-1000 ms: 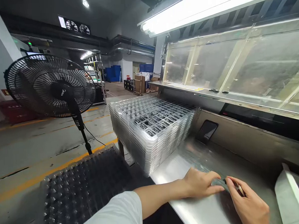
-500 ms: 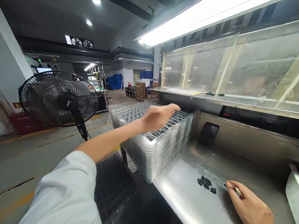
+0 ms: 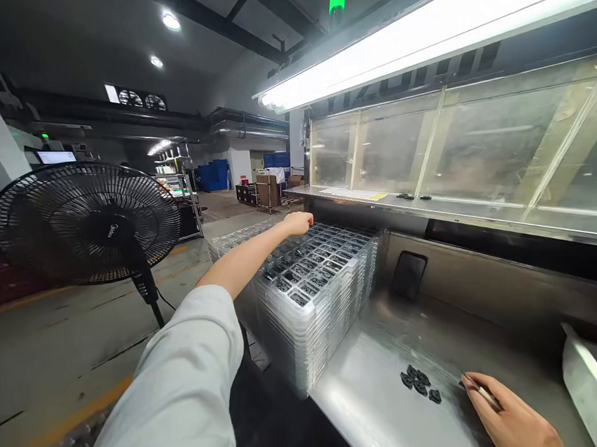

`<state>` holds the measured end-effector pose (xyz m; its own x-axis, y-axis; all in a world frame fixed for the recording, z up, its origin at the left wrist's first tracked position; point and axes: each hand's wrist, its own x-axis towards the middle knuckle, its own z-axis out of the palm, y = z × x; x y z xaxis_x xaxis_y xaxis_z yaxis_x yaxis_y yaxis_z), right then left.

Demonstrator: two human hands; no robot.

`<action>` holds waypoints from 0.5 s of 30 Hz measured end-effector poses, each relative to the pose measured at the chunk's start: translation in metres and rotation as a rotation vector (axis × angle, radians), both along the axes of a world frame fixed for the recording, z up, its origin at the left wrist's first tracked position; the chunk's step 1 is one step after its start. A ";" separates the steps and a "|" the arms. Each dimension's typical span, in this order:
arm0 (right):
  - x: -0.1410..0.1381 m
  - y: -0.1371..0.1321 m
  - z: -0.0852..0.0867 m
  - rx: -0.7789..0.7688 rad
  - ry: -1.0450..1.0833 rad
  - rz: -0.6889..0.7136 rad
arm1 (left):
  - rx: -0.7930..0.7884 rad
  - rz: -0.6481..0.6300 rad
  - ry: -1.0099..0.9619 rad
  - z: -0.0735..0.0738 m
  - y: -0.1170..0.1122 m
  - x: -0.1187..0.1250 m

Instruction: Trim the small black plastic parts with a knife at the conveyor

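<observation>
Reaching over the clear tray stack [image 3: 307, 296], the left hand [image 3: 298, 224] is sitting at its far edge, grip unclear, while the right hand [image 3: 509, 416] is clamping a slim tool [image 3: 482, 394] beside small black parts [image 3: 417, 381].

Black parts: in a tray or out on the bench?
Out: the black parts lie clustered directly on the steel bench.
</observation>
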<state>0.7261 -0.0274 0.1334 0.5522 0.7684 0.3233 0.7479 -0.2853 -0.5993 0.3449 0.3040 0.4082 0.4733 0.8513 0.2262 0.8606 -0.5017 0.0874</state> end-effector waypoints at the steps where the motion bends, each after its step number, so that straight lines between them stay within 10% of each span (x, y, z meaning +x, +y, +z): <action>1: 0.001 0.000 -0.001 -0.004 -0.001 0.000 | -0.003 -0.014 0.002 -0.003 0.004 0.003; 8: -0.002 0.001 0.000 -0.010 -0.008 -0.021 | -0.015 -0.140 -0.023 -0.021 0.015 0.008; 15: 0.001 0.000 -0.003 -0.011 0.003 0.007 | 0.011 -0.151 -0.076 -0.005 0.002 -0.005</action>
